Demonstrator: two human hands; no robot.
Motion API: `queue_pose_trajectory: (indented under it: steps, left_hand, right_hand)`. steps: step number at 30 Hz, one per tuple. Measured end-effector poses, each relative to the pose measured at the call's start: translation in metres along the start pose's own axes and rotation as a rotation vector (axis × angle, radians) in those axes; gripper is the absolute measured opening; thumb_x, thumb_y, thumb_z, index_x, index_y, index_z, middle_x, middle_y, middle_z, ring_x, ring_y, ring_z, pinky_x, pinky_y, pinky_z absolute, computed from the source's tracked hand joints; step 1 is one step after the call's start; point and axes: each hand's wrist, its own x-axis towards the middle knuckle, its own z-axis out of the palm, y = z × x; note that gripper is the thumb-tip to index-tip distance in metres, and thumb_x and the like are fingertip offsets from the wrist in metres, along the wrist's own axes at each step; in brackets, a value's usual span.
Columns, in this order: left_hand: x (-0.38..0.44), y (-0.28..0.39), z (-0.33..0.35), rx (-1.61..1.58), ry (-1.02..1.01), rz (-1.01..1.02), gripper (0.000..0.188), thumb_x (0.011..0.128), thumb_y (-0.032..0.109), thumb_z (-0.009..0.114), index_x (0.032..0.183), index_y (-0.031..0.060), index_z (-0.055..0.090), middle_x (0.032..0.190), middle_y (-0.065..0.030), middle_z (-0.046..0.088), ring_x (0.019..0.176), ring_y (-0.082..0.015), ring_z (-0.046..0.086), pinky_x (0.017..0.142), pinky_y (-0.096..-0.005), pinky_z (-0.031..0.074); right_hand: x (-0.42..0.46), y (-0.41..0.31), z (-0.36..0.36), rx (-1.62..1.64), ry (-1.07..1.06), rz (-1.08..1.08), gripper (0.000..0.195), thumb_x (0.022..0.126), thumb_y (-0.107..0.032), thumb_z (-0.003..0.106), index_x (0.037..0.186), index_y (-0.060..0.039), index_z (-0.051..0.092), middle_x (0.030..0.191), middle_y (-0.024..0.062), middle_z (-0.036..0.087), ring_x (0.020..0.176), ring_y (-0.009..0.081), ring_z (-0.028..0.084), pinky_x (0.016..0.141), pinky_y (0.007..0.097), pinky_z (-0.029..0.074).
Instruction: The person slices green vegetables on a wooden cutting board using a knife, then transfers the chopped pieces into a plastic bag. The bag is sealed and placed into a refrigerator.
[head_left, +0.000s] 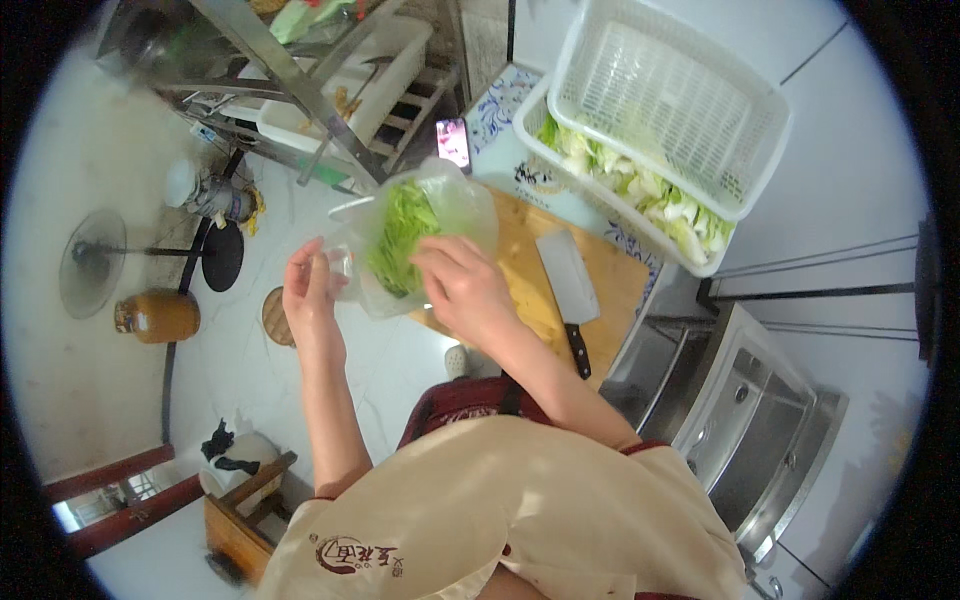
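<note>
A translucent plastic bag (469, 202) with shredded green vegetable (401, 232) inside spreads open before me, partly over the corner of a wooden cutting board (517, 247). My left hand (309, 281) has its fingers around the bag's left side. Over the right side of the greens is my right hand (465, 289), fingers curled inward. Whether those fingertips pinch the bag or the greens is hidden. To the right, a cleaver (568, 277) lies flat on the board, its black handle towards me.
Beyond the board, a white plastic basket (667, 97) rests on another basket (600, 191) of leafy greens (637, 184). A phone (452, 142) stands at the back. At right is a metal sink (765, 442); at left, a metal rack (300, 90) and a round stool (277, 319).
</note>
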Motion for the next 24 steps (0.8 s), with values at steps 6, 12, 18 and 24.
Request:
queue_pose_trajectory:
  steps: [6, 12, 18, 24]
  left_hand:
    - [-0.002, -0.016, -0.026, 0.203, -0.016, 0.112, 0.055, 0.088, 0.023, 0.07, 0.134, 0.004, 0.047, 0.095, -0.0063, 0.066, 0.084, -0.0142, 0.059, 0.073, -0.0288, 0.047]
    - [0.043, -0.023, -0.053, 0.828, -0.291, -0.061, 0.046, 0.085, 0.031, 0.071, 0.115, -0.0008, 0.056, 0.068, -0.0052, 0.058, 0.063, -0.0172, 0.056, 0.063, -0.0319, 0.047]
    - [0.107, 0.039, -0.033, -0.175, -0.325, -0.042, 0.022, 0.098, 0.03, 0.057, 0.084, 0.0136, 0.055, 0.07, 0.0039, 0.051, 0.062, -0.0086, 0.045, 0.062, -0.0258, 0.04]
    - [0.063, 0.157, -0.031, -0.495, -0.53, 0.359, 0.017, 0.099, 0.023, 0.052, 0.093, 0.0085, 0.057, 0.076, 0.0036, 0.05, 0.069, -0.0087, 0.043, 0.069, -0.0273, 0.038]
  right_hand:
    - [0.049, -0.008, -0.009, -0.413, 0.184, 0.084, 0.042, 0.08, -0.011, 0.07, 0.118, -0.0009, 0.056, 0.095, 0.0122, 0.064, 0.091, 0.0311, 0.061, 0.084, 0.0393, 0.048]
    - [0.067, 0.065, 0.005, 0.641, 0.025, 0.709, 0.047, 0.084, -0.011, 0.065, 0.127, 0.0028, 0.05, 0.079, 0.0081, 0.061, 0.066, 0.0188, 0.057, 0.061, 0.0294, 0.045]
    - [0.126, -0.01, -0.032, 0.92, 0.031, 0.802, 0.031, 0.089, -0.005, 0.053, 0.119, 0.0017, 0.056, 0.064, -0.0063, 0.039, 0.051, 0.0046, 0.03, 0.046, 0.0207, 0.025]
    - [0.14, -0.093, -0.117, 0.821, 0.258, 0.454, 0.025, 0.091, -0.01, 0.056, 0.114, 0.0003, 0.059, 0.062, -0.0078, 0.035, 0.049, 0.0014, 0.026, 0.043, 0.0192, 0.019]
